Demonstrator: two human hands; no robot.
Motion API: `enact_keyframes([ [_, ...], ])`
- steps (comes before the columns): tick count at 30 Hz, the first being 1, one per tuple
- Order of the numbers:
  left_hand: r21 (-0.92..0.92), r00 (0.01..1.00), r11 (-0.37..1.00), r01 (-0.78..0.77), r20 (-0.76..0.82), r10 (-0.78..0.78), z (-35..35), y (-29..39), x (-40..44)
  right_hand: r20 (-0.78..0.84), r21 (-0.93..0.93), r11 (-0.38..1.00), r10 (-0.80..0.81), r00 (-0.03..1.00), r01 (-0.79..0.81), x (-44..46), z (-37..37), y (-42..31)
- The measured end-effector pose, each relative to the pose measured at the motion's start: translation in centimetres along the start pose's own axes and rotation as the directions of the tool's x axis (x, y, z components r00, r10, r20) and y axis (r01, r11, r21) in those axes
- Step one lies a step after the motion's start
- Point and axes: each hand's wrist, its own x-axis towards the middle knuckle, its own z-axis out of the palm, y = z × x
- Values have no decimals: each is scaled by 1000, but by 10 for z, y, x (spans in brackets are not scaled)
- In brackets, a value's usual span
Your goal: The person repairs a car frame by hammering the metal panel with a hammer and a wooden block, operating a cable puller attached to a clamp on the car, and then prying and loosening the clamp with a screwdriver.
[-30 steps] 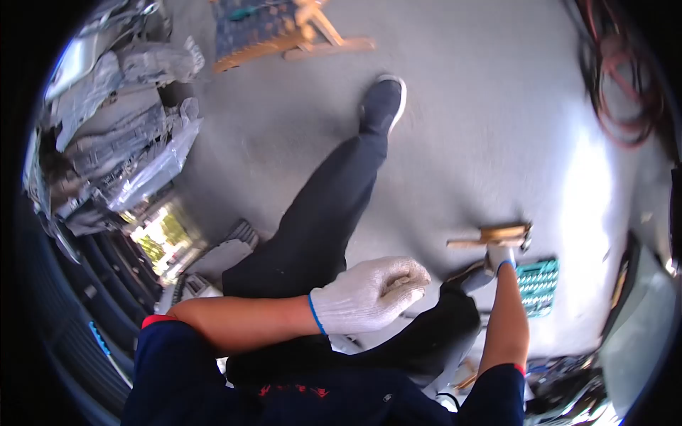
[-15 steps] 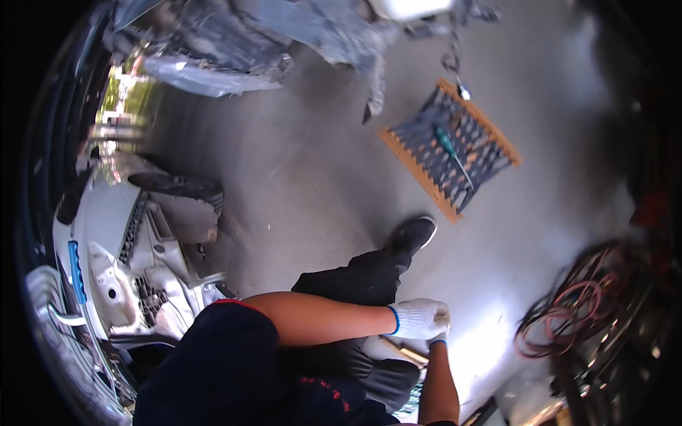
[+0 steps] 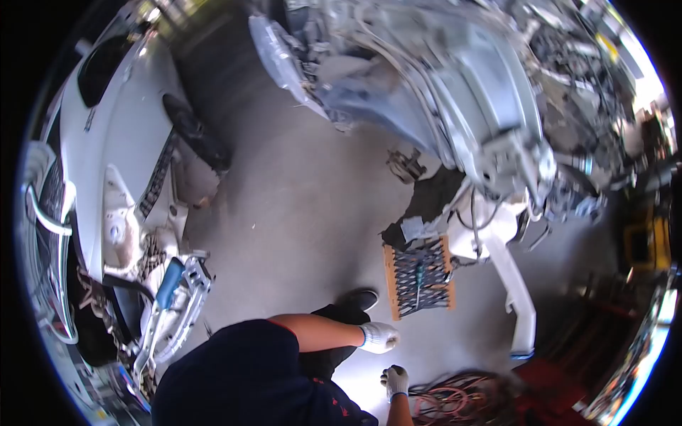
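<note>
In the head view, the gloved left hand (image 3: 380,338) has its fingers curled together, near the wood-framed woven stool (image 3: 401,287); a green-handled screwdriver (image 3: 420,274) lies on that stool, which stands on the floor (image 3: 284,241); the gloved right hand (image 3: 395,381) is beside coiled reddish hoses (image 3: 455,399), its fingers bent, though whether they grip anything I cannot tell.

"And here's the shirt (image 3: 227,373), deep navy, short-sleeved, red trim (image 3: 282,326) edging the sleeve!"
"Red markings (image 3: 343,408) on its front, too. Black trousers (image 3: 320,363) below!"
"Dark shoe (image 3: 364,298), pale sole edge!"
"And white gloves, left glove (image 3: 379,338) and right glove (image 3: 396,380), with blue-edged cuffs!"
</note>
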Motion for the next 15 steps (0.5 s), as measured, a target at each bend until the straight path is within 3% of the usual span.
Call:
enact_keyframes([
  [7,57,902,968,244,-381,-205,-88,53,-34,92,-200,970,-124,988,140,-87,-8,-136],
  [13,168,897,930,328,-364,-251,-113,133,-127,383,-341,893,-154,911,295,-94,-9,-200],
  [15,198,885,935,294,-426,-188,-107,154,-163,443,-413,850,-127,888,327,-101,-6,-215],
])
